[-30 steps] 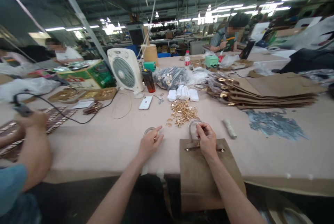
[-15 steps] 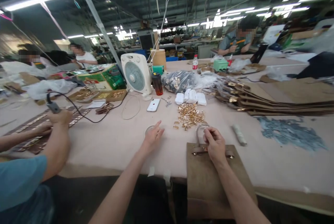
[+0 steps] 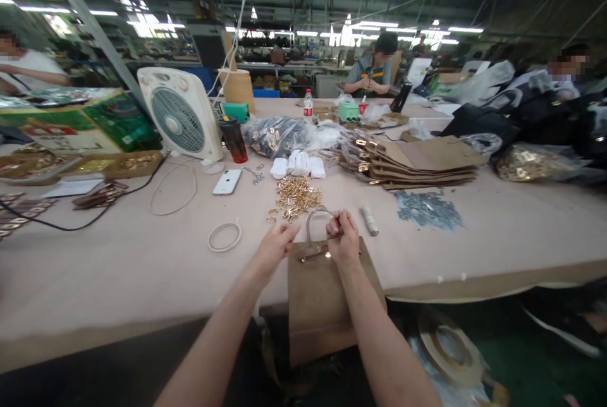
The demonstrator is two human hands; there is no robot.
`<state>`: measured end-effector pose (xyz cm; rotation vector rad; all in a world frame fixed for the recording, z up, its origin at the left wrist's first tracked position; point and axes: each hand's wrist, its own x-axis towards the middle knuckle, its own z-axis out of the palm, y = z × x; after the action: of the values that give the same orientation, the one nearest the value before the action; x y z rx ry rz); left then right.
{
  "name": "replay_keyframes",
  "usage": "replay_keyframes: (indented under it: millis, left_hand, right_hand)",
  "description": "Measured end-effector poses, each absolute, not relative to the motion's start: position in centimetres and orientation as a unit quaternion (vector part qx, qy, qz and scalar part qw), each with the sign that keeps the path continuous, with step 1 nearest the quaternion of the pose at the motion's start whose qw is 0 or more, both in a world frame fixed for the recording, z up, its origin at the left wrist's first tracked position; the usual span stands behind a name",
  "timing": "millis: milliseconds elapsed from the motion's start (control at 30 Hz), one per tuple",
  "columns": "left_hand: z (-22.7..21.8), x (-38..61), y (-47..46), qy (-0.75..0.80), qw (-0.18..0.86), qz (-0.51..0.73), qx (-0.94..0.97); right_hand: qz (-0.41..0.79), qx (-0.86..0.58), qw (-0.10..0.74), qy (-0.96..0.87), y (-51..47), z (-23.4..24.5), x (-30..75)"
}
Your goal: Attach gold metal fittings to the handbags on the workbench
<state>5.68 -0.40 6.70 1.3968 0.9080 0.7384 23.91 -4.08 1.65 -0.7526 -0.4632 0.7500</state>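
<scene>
A flat brown handbag piece [image 3: 327, 296] with gold fittings and a curved handle [image 3: 309, 227] hangs partly over the table's front edge. My right hand [image 3: 345, 239] is closed on the right side of that handle, above the bag's top edge. Just left of the handle, my left hand [image 3: 275, 248] has its fingers drawn together, apart from the bag. Whatever may be between those fingertips is too small to make out. A roll of narrow tape [image 3: 224, 237] lies to the left. Beyond both hands is a pile of small gold metal fittings [image 3: 296, 197].
A fan [image 3: 177, 113], a dark tumbler [image 3: 233, 140] and a phone [image 3: 227, 182] stand or lie at left. White bundles [image 3: 298, 164] sit behind the fittings. Stacked brown bag pieces [image 3: 422, 160], grey scraps [image 3: 429, 208] and a small roll [image 3: 368, 220] are at right.
My view has turned right. My left hand has left the tape roll and come over beside the bag handle, its fingers drawing together. My right hand stays on the handle.
</scene>
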Motion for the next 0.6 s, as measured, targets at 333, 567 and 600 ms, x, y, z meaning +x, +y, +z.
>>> replay_keyframes:
  millis: [333,567,600]
  left_hand:
    - [0.9,14.2,-3.7,0.303,0.646,0.377,0.591]
    - [0.1,14.3,-4.2,0.267,0.537,0.388,0.700]
    - [0.1,14.3,-4.2,0.260,0.534,0.398,0.699]
  right_hand:
    - [0.387,-0.333,0.832,-0.217,-4.6,1.3,25.5]
    - [0.428,-0.410,0.749,-0.296,-7.3,1.3,28.9]
    - [0.454,-0.420,0.728,-0.298,-7.6,1.4,29.5]
